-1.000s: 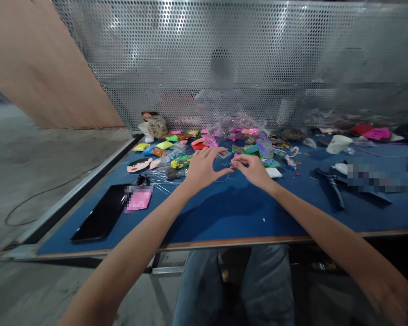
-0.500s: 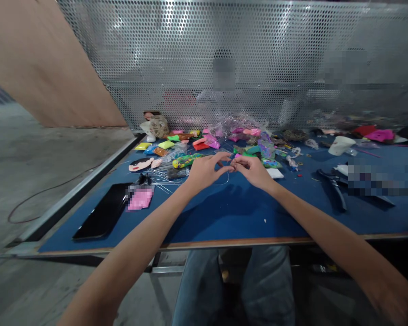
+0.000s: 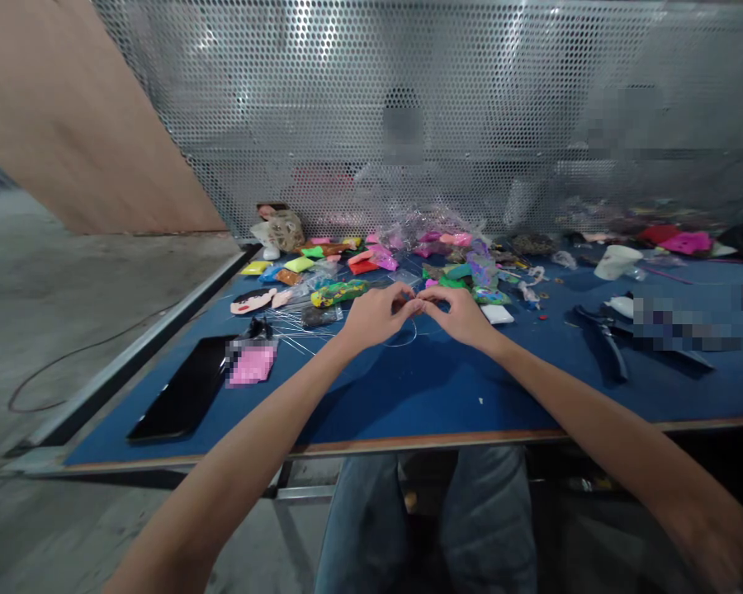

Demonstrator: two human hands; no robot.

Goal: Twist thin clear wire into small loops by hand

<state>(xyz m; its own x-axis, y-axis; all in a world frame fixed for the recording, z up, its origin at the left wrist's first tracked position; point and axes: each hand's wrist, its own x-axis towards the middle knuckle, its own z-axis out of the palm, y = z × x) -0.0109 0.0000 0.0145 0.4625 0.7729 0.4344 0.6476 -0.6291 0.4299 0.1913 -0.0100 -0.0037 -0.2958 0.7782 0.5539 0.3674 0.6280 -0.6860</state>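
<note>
Over the middle of the blue table, my left hand (image 3: 376,317) and my right hand (image 3: 460,313) meet at the fingertips. Thumb and fingers of each hand are pinched together. A thin pale wire (image 3: 415,332) curves down in a loop below the joined fingertips; its ends are hidden in the fingers. More straight thin wires (image 3: 297,342) lie to the left of my left hand. Just beyond the hands is a green and yellow patterned packet (image 3: 339,292), and a white block (image 3: 497,314) lies beside my right hand.
Colourful clay packets (image 3: 363,262) and plastic bags are heaped along the perforated metal screen (image 3: 347,99). At left lie a black phone (image 3: 184,388) and a pink packet (image 3: 252,365). Dark-handled pliers (image 3: 603,342) and a white cup (image 3: 617,262) are at right. A person (image 3: 402,173) sits behind the screen.
My fingertips have drawn closer together, and the fingers of my left hand have closed from a more spread pose. The wire loop now hangs wider below them.
</note>
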